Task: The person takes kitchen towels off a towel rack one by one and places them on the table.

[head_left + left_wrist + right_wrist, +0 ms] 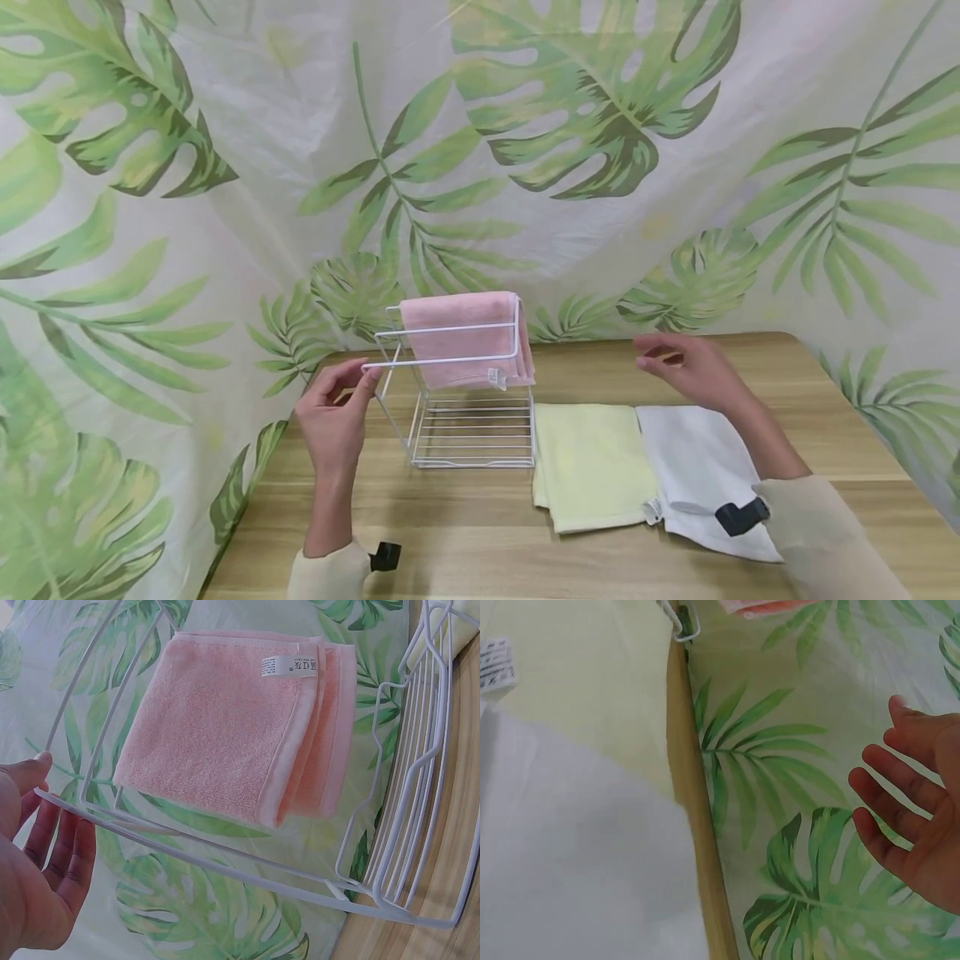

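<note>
A white wire rack [472, 463] stands on the wooden table, with a folded pink towel [461, 333] draped over its far upper bar. My left hand [333, 408] pinches the rack's front upper left corner between thumb and fingers. In the left wrist view, the thumb and fingertips of that hand [49, 847] meet at the bent wire, and the pink towel [225, 727] shows a white label. My right hand [693, 371] is raised above the white towel [705, 475], holding nothing, its fingers loosely bent. In the right wrist view, the fingers [889, 795] are spread apart.
A folded yellow towel [592, 467] lies right of the rack, its edge against the white towel. Behind the wooden table [465, 533] hangs a leaf-patterned curtain [562, 233]. Dark wrist cameras sit at both sleeves.
</note>
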A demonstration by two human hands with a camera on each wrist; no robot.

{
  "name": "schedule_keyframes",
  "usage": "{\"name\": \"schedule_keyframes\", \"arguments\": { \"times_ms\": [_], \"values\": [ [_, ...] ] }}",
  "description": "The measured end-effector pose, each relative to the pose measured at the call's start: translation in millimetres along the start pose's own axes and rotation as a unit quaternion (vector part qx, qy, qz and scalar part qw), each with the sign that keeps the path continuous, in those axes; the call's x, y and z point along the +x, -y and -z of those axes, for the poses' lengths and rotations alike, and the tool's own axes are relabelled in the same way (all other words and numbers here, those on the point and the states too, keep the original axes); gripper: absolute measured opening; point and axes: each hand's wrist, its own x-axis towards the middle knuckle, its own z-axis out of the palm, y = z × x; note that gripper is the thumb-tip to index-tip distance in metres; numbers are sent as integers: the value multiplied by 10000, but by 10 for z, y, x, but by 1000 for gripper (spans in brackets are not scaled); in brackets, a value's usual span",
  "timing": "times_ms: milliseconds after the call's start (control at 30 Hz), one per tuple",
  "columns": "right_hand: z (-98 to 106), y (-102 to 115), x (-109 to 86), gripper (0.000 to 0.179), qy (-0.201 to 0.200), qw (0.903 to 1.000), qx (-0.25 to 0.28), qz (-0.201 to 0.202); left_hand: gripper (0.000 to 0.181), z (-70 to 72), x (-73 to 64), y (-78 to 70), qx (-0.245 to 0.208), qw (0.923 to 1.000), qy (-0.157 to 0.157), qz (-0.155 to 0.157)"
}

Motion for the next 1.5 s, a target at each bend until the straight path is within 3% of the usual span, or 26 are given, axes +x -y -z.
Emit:
{"name": "schedule_keyframes", "arguments": {
  "times_ms": [333,600,967,1500],
  "values": [
    [-104,350,369,39,-24,9992,279,301,21,5,-5,7,46,10000,-7,6],
    [-204,611,615,45,-113,9978,191,623,21,3,-12,5,50,10000,7,27],
    [-260,876,829,48,-29,9972,267,698,19,7,-13,11,42,10000,-13,-19],
    [-342,1101,1101,47,89,9944,356,988,19,0,-12,-2,26,10000,-17,-18]
  ]
}}
